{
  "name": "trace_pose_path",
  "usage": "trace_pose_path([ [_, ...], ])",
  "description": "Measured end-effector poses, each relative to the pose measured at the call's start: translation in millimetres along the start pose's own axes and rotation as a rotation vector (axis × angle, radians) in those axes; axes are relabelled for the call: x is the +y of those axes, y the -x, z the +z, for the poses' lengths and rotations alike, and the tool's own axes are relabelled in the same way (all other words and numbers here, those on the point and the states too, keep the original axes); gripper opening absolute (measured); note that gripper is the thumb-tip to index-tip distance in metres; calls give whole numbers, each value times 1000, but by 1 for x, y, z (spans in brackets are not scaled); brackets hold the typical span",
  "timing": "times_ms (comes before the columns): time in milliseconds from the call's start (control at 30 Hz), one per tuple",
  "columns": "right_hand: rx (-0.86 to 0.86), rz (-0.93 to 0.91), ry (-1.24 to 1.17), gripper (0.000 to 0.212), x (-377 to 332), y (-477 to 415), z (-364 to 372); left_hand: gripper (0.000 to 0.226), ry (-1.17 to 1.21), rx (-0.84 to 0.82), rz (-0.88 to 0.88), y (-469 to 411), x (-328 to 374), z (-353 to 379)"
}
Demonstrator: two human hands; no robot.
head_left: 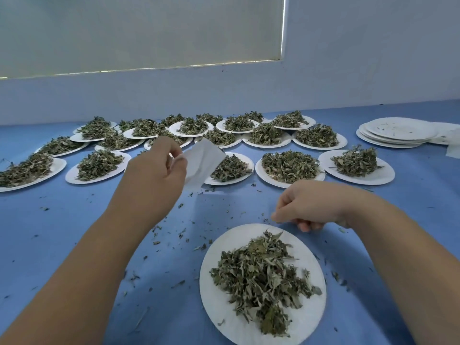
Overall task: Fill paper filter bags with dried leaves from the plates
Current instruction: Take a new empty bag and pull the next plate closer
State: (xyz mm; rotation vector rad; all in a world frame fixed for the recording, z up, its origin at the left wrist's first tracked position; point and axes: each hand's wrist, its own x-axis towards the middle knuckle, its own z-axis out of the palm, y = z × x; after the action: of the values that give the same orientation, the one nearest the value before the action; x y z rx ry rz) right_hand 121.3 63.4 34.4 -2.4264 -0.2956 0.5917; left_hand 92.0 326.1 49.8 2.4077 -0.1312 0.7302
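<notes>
A white paper filter bag (202,165) hangs in the air above the blue table, pinched at its left edge by my left hand (156,175). My right hand (308,206) hovers just beyond the far rim of the near white plate (214,302), its fingers curled and pinched together; whether it holds any leaf bits I cannot tell. A loose heap of dried green leaves (263,277) lies on that plate. The bag is apart from my right hand, up and to its left.
Several white plates heaped with dried leaves (290,166) cover the far half of the table. A stack of bare plates (398,131) stands at the far right, next to white paper (451,145). Leaf crumbs (184,235) are scattered over the blue table top.
</notes>
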Motion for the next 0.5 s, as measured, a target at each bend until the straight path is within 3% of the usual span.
trace_pose_path([
  [233, -90, 27, 41, 21, -4, 0, 5, 5, -200, -69, 47, 0, -4, -6],
  [333, -41, 32, -17, 18, -4, -5, 5, 5, -244, -136, 68, 0, -5, -4],
  [500, 58, 72, -78, 21, -9, -22, 2, 22, -289, -239, 57, 2, -2, -3],
])
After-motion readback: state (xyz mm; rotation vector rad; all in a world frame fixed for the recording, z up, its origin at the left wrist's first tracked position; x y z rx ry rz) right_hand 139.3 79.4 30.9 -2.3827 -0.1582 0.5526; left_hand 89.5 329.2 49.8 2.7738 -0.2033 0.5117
